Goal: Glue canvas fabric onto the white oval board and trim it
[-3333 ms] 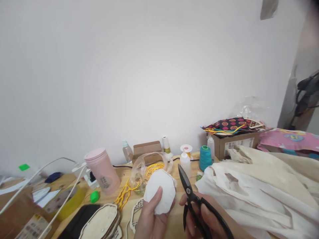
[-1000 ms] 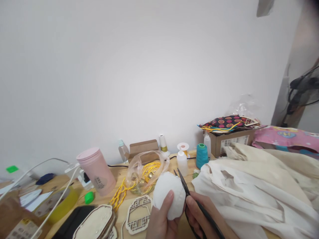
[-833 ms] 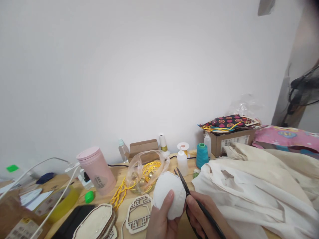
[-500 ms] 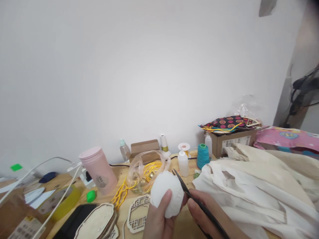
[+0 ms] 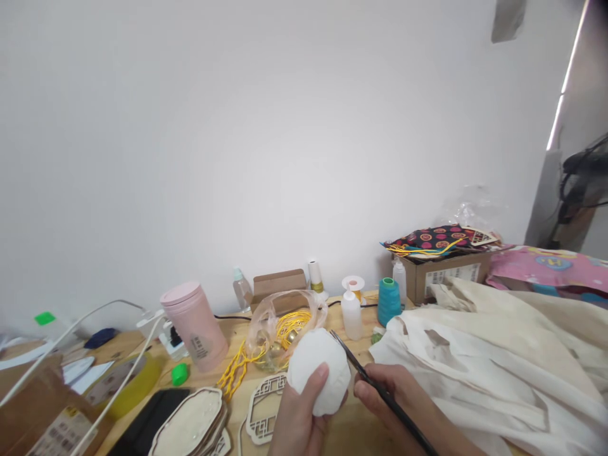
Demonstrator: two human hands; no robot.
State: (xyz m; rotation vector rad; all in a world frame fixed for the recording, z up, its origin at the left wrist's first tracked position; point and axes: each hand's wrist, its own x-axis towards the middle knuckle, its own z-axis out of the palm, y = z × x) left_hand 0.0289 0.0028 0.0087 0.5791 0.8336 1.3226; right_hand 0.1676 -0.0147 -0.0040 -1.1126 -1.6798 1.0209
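Observation:
My left hand [image 5: 306, 411] is wrapped round a round white pad [image 5: 317, 367], its thumb lying across the near face. The pad looks soft and cloth-covered, with an uneven, puckered edge. In my right hand [image 5: 392, 392] is a slim black tool that looks like tweezers [image 5: 396, 411]. Its pointed tips lie close together at the pad's upper right edge; whether they touch it I cannot tell. My left fingers are mostly hidden behind the pad. Below and left of the pad lies a cut-out lattice frame [image 5: 261, 408].
Stacked scalloped plaques [image 5: 187, 421], a black phone-like slab [image 5: 147, 424] and a pink cup [image 5: 194, 326] stand left. Behind are a plastic bag [image 5: 266, 316] with yellow cords, a squeeze bottle [image 5: 351, 316] and teal thread [image 5: 388, 303]. White cloth [image 5: 475, 354] covers the right.
The tweezers' tips, spread apart at the pad's edge before, are now nearly together. My right hand has barely shifted. The view has tilted slightly, and the pad stays in my left hand.

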